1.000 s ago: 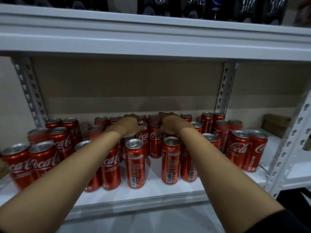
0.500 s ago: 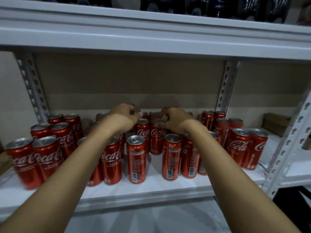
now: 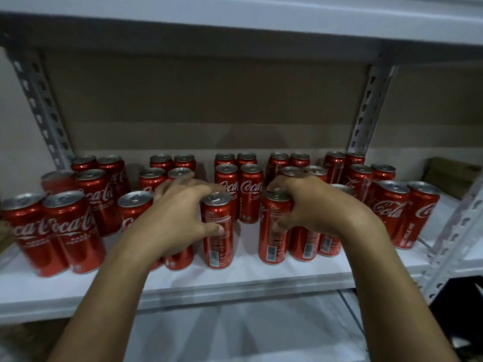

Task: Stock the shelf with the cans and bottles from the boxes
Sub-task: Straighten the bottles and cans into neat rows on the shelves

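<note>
On the white metal shelf (image 3: 261, 280), the left hand (image 3: 180, 218) wraps a slim red aluminium cola can (image 3: 218, 231) while the right hand (image 3: 311, 207) clasps its twin (image 3: 273, 231), both upright near the front edge. Best to slide them back squarely, low on the body, without nudging the standing rows (image 3: 239, 184) behind.

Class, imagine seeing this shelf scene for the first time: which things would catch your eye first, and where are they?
First, the two hands at centre: the left hand grips a front-row red can, and the right hand grips the neighbouring can. Next, the mass of red Coca-Cola cans standing upright in paired rows across the white shelf. A cardboard box sits at far right.
</note>
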